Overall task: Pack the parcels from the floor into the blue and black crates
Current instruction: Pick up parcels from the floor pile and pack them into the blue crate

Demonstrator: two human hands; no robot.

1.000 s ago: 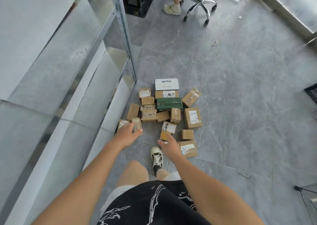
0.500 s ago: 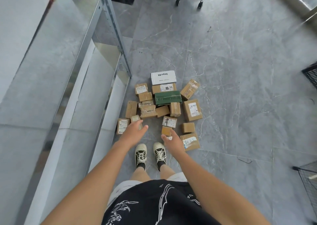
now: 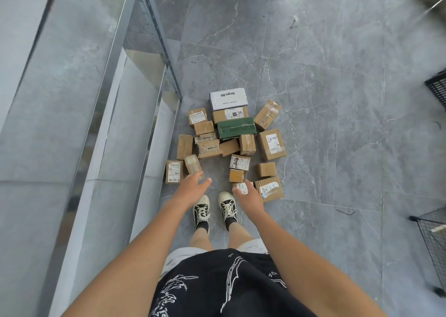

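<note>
A cluster of small parcels (image 3: 231,142) lies on the grey marble-patterned floor (image 3: 325,99), just ahead of a person's two sneakers (image 3: 214,208). Most are brown cardboard boxes with white shipping labels; one is a dark green box (image 3: 236,128) wrapped in clear tape, and a white box (image 3: 228,98) with black print sits at the far end.

Both bare arms reach down toward the pile. The left hand (image 3: 191,187) is open, fingers loosely spread, hovering over a small brown box (image 3: 193,164) at the pile's near left; contact cannot be told. The right hand (image 3: 248,194) is open too, fingers relaxed, over a small labelled box (image 3: 241,186) at the near right.

Compared with a second ago, both feet now stand together and the hands sit slightly wider apart. A metal shelf (image 3: 135,58) runs along the left.
</note>
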